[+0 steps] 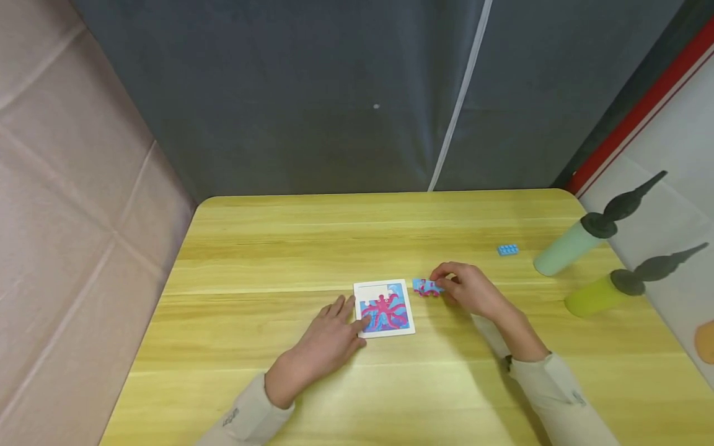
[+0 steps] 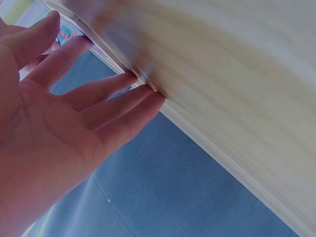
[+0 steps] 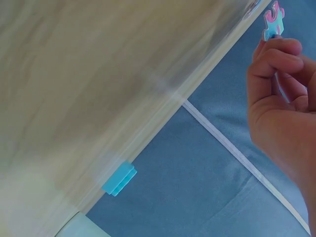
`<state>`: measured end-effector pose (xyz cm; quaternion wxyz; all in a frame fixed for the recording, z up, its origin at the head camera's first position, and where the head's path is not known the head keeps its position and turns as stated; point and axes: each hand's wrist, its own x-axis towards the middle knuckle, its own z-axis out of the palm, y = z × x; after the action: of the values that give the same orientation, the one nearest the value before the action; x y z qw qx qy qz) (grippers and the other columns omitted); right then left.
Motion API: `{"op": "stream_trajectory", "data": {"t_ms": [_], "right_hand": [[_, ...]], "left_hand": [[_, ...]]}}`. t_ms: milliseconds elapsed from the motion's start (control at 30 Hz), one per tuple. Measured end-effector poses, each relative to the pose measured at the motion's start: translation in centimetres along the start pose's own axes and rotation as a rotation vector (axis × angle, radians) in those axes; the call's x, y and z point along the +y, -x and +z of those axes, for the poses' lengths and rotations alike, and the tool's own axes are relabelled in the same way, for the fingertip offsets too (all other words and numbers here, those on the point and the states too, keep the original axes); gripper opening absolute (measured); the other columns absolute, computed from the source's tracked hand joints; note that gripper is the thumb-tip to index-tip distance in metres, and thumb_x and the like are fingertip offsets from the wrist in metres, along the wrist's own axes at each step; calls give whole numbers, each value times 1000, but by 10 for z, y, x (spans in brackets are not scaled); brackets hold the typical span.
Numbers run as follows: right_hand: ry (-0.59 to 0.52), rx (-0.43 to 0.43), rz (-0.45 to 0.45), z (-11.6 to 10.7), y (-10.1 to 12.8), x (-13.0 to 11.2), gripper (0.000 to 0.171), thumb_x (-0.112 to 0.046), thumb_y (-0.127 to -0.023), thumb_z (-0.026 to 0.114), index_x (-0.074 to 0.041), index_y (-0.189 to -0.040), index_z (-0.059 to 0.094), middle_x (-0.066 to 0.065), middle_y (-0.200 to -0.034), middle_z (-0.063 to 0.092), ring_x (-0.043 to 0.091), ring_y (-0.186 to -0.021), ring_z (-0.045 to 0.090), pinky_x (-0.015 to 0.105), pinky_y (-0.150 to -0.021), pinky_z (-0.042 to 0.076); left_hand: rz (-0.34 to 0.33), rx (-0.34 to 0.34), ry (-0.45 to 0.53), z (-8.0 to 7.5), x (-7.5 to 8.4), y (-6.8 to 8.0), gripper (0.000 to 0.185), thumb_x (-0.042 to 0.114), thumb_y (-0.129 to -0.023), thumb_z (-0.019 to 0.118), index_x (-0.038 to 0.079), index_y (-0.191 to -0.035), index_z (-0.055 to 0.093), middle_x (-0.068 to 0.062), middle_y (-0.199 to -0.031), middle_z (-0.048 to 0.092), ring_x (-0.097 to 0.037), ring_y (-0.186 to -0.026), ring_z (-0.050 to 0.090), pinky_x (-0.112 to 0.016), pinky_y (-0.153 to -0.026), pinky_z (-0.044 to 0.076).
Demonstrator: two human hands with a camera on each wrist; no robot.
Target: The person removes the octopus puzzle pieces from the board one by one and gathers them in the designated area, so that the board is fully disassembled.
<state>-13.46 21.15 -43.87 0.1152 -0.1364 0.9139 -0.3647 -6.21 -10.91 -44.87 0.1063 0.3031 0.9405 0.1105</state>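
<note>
L hand (image 1: 329, 334), fingers spread, touches puzzle tray (image 1: 369, 292); R hand (image 1: 468, 290) pinches jigsaw pc (image 3: 273, 22), edge-only grip poss. causing slip.

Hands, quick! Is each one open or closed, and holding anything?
Left hand: open, touching the octopus jigsaw puzzle.
Right hand: closed, pinching a pink-and-blue jigsaw piece.

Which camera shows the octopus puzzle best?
The head view, looking down on the puzzle, showing nearly all its face, the left hand over one edge. The left wrist view catches it nearly edge-on; the right wrist view offers at most an unclear sliver.
</note>
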Motion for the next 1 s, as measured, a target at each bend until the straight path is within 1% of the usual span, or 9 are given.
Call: {"op": "stream_trajectory", "data": {"t_ms": [167, 267, 400, 500, 567, 800, 1000], "right_hand": [[5, 4, 0, -2, 0, 3, 15, -3, -103, 58, -4, -109, 72, 11, -93, 69, 11, -57, 49, 24, -53, 44], [12, 11, -1, -4, 1, 4, 16, -3, -103, 58, -5, -108, 73, 11, -96, 70, 12, -60, 50, 24, -55, 45], [53, 29, 0, -6, 0, 7, 15, -3, -102, 59, -6, -106, 73, 11, -104, 74, 16, -75, 59, 26, -65, 50], [88, 39, -1, -7, -2, 9, 14, -3, -102, 60, -7, -104, 74, 11, -105, 75, 18, -84, 62, 29, -73, 53], [96, 41, 3, -8, -3, 10, 15, -2, -101, 60, -7, -102, 74, 10, -103, 75, 19, -84, 62, 29, -73, 53], [95, 33, 53, -9, -5, 11, 15, -3, -102, 59, -6, -101, 73, 10, -100, 73, 17, -77, 57, 26, -67, 49], [109, 24, 58, -8, -8, 13, 16, -4, -103, 57, -6, -102, 73, 11, -100, 73, 18, -77, 56, 28, -68, 47]], "left_hand": [[0, 2, 1, 0, 0, 1, 43, 35, -104, 61, 17, -143, 63, -30, -159, 41, -50, -148, 39, -59, -118, 41], [1, 2, 3, -1, 1, 1, 43, 35, -104, 61, 16, -143, 63, -30, -159, 41, -50, -148, 40, -59, -117, 41], [1, -2, 5, -1, 1, 1, 44, 35, -104, 61, 16, -143, 63, -30, -159, 41, -50, -148, 39, -59, -118, 40], [1, -4, 3, -1, 1, 1, 44, 35, -104, 61, 16, -144, 63, -30, -159, 41, -50, -148, 38, -59, -119, 39], [2, -5, 1, -1, 0, 0, 44, 35, -104, 61, 16, -144, 63, -30, -159, 41, -50, -148, 38, -59, -119, 40], [3, -5, 6, -1, 0, 0, 44, 35, -105, 60, 16, -144, 63, -30, -160, 40, -50, -149, 38, -59, -119, 39], [-2, -11, 18, -2, 1, 0, 44, 34, -105, 61, 16, -144, 62, -30, -160, 40, -50, -149, 37, -58, -120, 38]]}}
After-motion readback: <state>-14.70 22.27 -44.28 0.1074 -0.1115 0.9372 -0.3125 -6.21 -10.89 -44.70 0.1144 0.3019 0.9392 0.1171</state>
